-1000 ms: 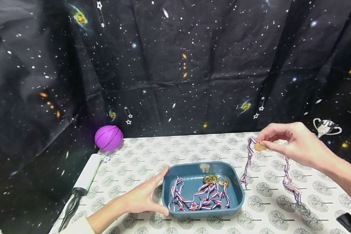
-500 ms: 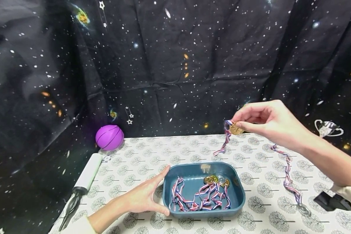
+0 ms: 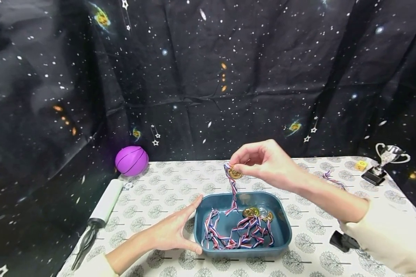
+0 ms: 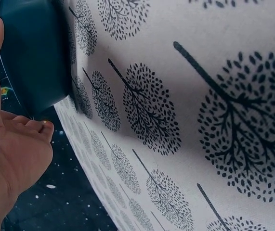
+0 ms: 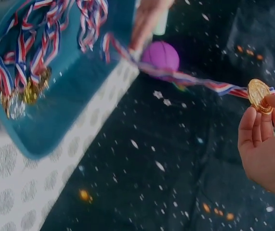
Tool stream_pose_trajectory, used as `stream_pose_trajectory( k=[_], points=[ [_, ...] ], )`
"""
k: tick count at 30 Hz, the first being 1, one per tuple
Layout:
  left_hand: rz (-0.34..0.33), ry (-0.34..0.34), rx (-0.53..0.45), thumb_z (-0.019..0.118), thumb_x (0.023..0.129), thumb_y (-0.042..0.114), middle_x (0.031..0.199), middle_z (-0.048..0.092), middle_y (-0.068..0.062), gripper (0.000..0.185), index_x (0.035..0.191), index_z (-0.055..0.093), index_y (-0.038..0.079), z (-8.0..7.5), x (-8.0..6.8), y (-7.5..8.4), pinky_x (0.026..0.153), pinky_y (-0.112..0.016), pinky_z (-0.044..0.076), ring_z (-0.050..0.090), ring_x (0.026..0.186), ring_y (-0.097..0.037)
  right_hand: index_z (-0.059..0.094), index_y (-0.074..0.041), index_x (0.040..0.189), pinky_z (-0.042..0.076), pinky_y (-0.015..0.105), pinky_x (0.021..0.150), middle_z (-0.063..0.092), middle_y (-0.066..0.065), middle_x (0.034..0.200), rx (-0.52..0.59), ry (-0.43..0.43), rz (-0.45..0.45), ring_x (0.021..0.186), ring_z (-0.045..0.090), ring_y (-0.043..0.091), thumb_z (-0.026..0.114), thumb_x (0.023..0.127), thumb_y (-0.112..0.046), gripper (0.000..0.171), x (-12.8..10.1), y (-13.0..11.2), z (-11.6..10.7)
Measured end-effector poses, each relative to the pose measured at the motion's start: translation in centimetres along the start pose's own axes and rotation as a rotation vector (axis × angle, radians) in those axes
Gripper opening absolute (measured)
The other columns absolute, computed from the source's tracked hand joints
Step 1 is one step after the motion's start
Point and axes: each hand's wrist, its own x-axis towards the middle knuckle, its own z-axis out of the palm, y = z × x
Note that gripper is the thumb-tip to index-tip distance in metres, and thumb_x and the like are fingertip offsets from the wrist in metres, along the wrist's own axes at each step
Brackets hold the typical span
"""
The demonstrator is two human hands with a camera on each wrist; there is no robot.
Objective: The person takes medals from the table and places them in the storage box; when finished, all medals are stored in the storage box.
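My right hand point(image 3: 268, 165) pinches a gold medal point(image 3: 235, 172) between thumb and fingers. Its red, white and blue ribbon point(image 3: 234, 192) hangs down over the teal bin point(image 3: 242, 252). From the right wrist view the medal point(image 5: 259, 96) faces up at the fingertips, the ribbon trailing away toward the bin. My left hand point(image 3: 173, 231) rests against the bin's left side, thumb and forefinger spread to its two corners. Inside lie several medals point(image 3: 251, 212), gold and silver, with tangled striped ribbons point(image 3: 244, 234).
A purple ball point(image 3: 132, 161) sits at the back left, near a white hand pump point(image 3: 105, 202). At the back right stand a silver trophy cup point(image 3: 390, 156) and a yellow cube point(image 3: 361, 165). Another striped ribbon point(image 3: 334, 181) lies on the tree-print cloth, partly behind my right arm.
My right hand has carried the gold medal leftward from the right side of the table, rising and then lowering, until its ribbon hangs over the bin. My left hand stays at the bin.
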Motion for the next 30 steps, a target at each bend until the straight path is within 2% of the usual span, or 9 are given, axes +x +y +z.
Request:
stream_pose_trajectory(
  k=[7, 10, 15, 18, 22, 23, 24, 30],
  points=[
    [-0.008, -0.003, 0.011, 0.093, 0.072, 0.061, 0.177, 0.013, -0.010, 0.140, 0.173, 0.004, 0.023, 0.1, 0.2, 0.0, 0.128, -0.054, 0.024, 0.025, 0.158, -0.028, 0.083, -0.010, 0.103, 0.062, 0.031, 0.079, 0.080, 0.002, 0.093, -0.010, -0.076, -0.002, 0.083, 0.075, 0.023, 0.080, 0.094, -0.003, 0.012, 0.7, 1.6, 3.3],
    [-0.005, -0.014, 0.001, 0.093, 0.072, 0.061, 0.177, 0.012, -0.012, 0.140, 0.173, 0.003, 0.021, 0.1, 0.2, 0.1, 0.128, -0.055, 0.023, 0.023, 0.159, -0.029, 0.083, -0.011, 0.105, 0.062, 0.029, 0.077, 0.080, 0.000, 0.094, -0.018, -0.133, 0.012, 0.082, 0.074, 0.020, 0.079, 0.095, -0.005, 0.012, 0.3, 2.4, 4.6],
    [-0.003, -0.016, -0.004, 0.092, 0.072, 0.062, 0.176, 0.013, -0.011, 0.140, 0.173, 0.003, 0.021, 0.0, 0.2, 0.0, 0.127, -0.056, 0.024, 0.025, 0.158, -0.030, 0.083, -0.008, 0.105, 0.062, 0.026, 0.077, 0.080, 0.001, 0.094, 0.048, -0.226, 0.061, 0.080, 0.074, 0.022, 0.079, 0.095, -0.004, 0.011, -1.0, 4.1, 6.2],
    [-0.012, -0.009, 0.006, 0.091, 0.072, 0.064, 0.176, 0.013, -0.009, 0.141, 0.172, 0.002, 0.022, -0.1, 0.1, 0.0, 0.127, -0.056, 0.025, 0.026, 0.158, -0.031, 0.083, -0.007, 0.103, 0.062, 0.025, 0.076, 0.080, 0.001, 0.094, 0.064, -0.277, 0.073, 0.079, 0.072, 0.021, 0.079, 0.095, -0.002, 0.011, -1.9, 4.9, 6.5],
    [-0.016, -0.007, 0.005, 0.092, 0.071, 0.063, 0.176, 0.013, -0.011, 0.141, 0.173, 0.002, 0.022, -0.1, 0.0, 0.0, 0.127, -0.055, 0.025, 0.025, 0.158, -0.031, 0.083, -0.008, 0.102, 0.060, 0.023, 0.072, 0.079, 0.000, 0.094, 0.046, -0.338, 0.095, 0.077, 0.069, 0.013, 0.078, 0.093, 0.000, 0.013, -3.1, 6.0, 6.4],
    [-0.018, -0.007, 0.001, 0.092, 0.071, 0.062, 0.176, 0.013, -0.011, 0.141, 0.173, 0.003, 0.023, -0.1, 0.0, 0.1, 0.127, -0.055, 0.024, 0.024, 0.158, -0.031, 0.083, -0.007, 0.102, 0.061, 0.023, 0.074, 0.080, 0.000, 0.093, 0.052, -0.357, 0.103, 0.077, 0.070, 0.012, 0.078, 0.093, 0.001, 0.013, -3.4, 6.3, 6.3],
    [-0.020, -0.008, -0.002, 0.093, 0.071, 0.062, 0.177, 0.012, -0.011, 0.141, 0.173, 0.003, 0.023, -0.1, 0.0, 0.1, 0.127, -0.055, 0.024, 0.024, 0.159, -0.030, 0.083, -0.007, 0.102, 0.059, 0.023, 0.086, 0.080, 0.001, 0.092, 0.054, -0.374, 0.111, 0.078, 0.071, 0.012, 0.078, 0.093, 0.001, 0.013, -3.7, 6.6, 6.2],
    [-0.029, -0.003, -0.008, 0.095, 0.070, 0.058, 0.177, 0.013, -0.009, 0.142, 0.173, 0.003, 0.024, 0.0, 0.0, 0.1, 0.127, -0.055, 0.024, 0.024, 0.159, -0.030, 0.083, -0.003, 0.098, 0.053, 0.016, 0.072, 0.079, 0.005, 0.084, 0.077, -0.487, 0.165, 0.070, 0.068, 0.007, 0.077, 0.090, 0.007, 0.014, -4.7, 8.3, 5.5]
  ],
)
